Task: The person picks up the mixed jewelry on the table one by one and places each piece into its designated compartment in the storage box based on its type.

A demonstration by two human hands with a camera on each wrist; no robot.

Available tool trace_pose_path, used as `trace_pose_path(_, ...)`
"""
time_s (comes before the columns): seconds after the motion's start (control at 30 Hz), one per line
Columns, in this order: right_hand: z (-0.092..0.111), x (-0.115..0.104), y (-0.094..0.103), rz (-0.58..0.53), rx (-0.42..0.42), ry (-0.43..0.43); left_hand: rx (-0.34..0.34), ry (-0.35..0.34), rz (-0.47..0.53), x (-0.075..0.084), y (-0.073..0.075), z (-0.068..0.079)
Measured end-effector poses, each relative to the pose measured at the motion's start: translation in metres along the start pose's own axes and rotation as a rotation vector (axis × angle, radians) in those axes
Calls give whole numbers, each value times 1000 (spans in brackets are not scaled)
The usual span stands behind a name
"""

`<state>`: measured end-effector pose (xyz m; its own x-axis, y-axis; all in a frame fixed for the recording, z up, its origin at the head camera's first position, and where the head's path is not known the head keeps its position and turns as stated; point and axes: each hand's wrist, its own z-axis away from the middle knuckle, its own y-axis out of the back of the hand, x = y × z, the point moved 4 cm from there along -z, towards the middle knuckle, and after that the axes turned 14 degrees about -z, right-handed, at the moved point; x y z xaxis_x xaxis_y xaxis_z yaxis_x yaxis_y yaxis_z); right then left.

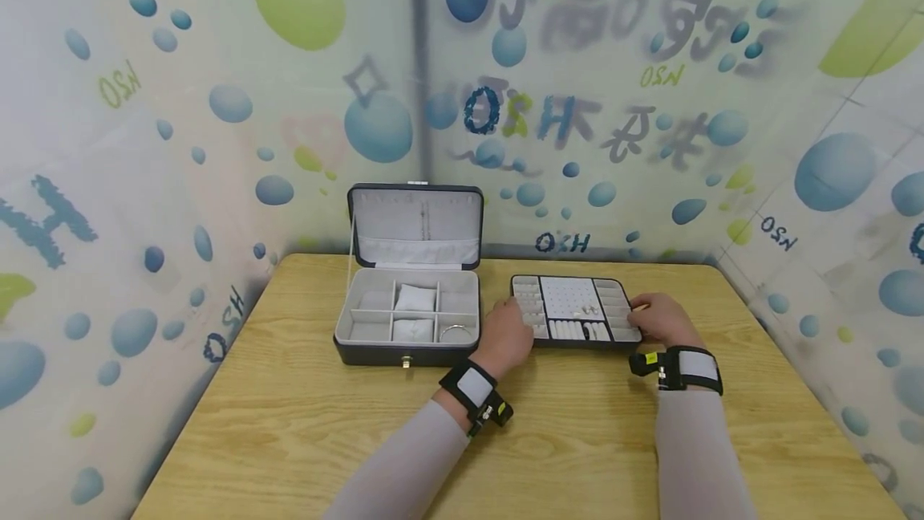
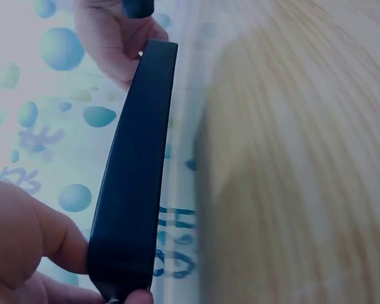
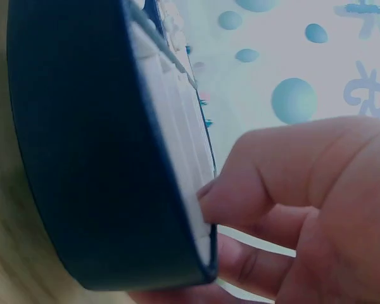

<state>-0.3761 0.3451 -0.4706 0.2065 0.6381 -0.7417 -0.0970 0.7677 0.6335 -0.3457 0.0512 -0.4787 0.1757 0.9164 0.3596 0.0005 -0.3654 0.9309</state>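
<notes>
A shallow dark-walled jewelry tray is held at its two short ends. My left hand grips the left end, thumb and fingers around the dark wall in the left wrist view. At the right end my right hand pinches the rim, its thumb over the pale slots and its fingers outside and beneath. The tray carries small earrings on a white pad and a dark ring in the ring rolls. In the left wrist view, background shows between tray and tabletop.
Left of the tray stands an open dark jewelry box, its lid upright with thin chains hanging inside. Its compartments hold two white cushions and a bangle. The wooden table meets patterned curtains behind.
</notes>
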Motion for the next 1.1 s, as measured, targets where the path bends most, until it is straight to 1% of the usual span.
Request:
trace_pose_path(0.2,8,-5,8,-40,-7,-1,-1,7,42,4,13,4)
trace_pose_path(0.4,15,-14,12,-80,1,29,-4,15,39,6,22,6)
trace_pose_path(0.63,17,-20,19,-71,-6,47,4,8,53,6,31,5)
trace_pose_path(0.7,17,-23,20,-59,-16,60,-4,3,37,6,33,8)
trace_pose_path(0.83,21,-32,23,-30,-24,88,4,-57,-22,6,38,16)
trace_pose_path(0.9,23,-37,23,-24,-27,95,11,-78,-35,4,42,21)
trace_pose_path(1.0,24,-44,20,-16,-37,107,28,-81,-26,-2,47,28)
trace_pose_path(1.1,25,-50,16,-3,-36,122,47,-76,-24,-10,50,30)
